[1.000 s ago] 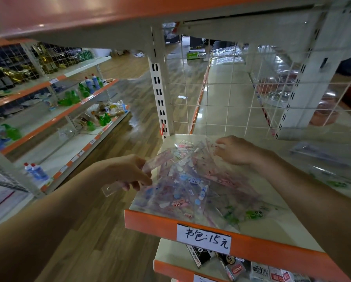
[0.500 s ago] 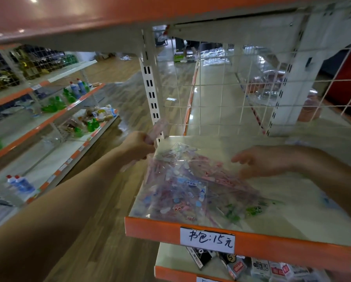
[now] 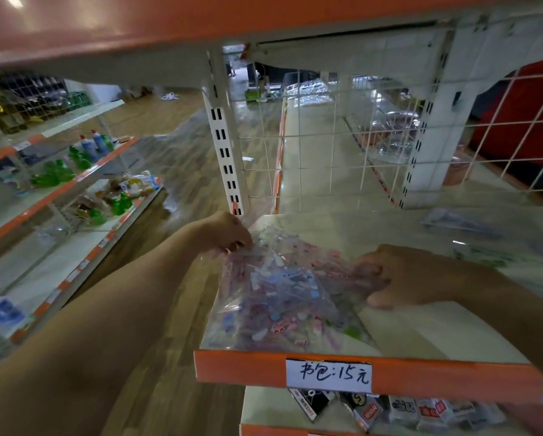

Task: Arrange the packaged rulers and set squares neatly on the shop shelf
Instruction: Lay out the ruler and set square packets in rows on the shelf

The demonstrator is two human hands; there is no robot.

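A pile of clear packets of rulers and set squares (image 3: 282,297), printed in pink and blue, lies at the left end of the cream shelf (image 3: 421,328). My left hand (image 3: 226,232) pinches the far left corner of the pile by the shelf upright. My right hand (image 3: 402,276) grips the pile's right edge, fingers curled onto the plastic. More clear packets (image 3: 462,223) lie blurred at the shelf's right.
An orange shelf lip with a handwritten price label (image 3: 328,376) runs along the front. A slotted white upright (image 3: 224,158) and wire grid (image 3: 342,146) back the shelf. Small boxed goods (image 3: 367,410) sit on the shelf below. Bottles (image 3: 90,146) stand on the left aisle shelving.
My left hand, holding one packet out to the left, has come in to the pile's far left corner. My right hand has slid from the back of the pile to its right edge.
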